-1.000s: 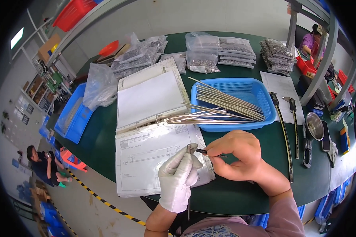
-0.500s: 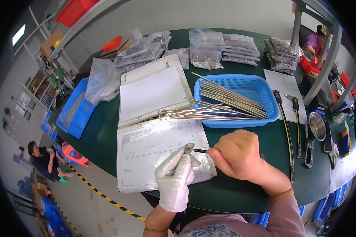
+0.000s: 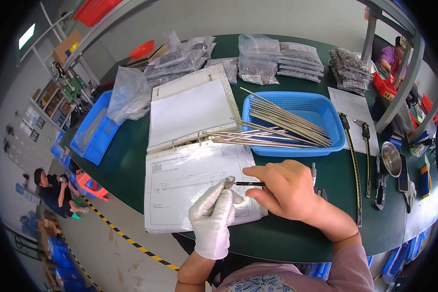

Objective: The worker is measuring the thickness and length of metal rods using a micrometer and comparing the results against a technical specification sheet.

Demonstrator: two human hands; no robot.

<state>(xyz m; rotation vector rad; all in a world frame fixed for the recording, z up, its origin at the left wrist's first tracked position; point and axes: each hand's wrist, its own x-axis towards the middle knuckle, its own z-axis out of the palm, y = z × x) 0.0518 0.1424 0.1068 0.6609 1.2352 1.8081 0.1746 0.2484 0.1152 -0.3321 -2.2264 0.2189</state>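
Your gloved left hand (image 3: 213, 220) pinches a small metal piece (image 3: 226, 183); your right hand (image 3: 282, 187) pinches a thin dark tool (image 3: 248, 184) — slip, and the piece drops onto the binder (image 3: 180, 185).

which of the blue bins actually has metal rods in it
The blue mesh basket right of the open binder, beyond the hands. The blue bin at the table's left edge shows only clear plastic.

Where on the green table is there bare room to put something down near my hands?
Bare green table lies left of the open binder, up to the blue bin. A narrower strip runs between the blue basket and the right hand. The far edge is crowded with bags of parts; tools fill the right side.
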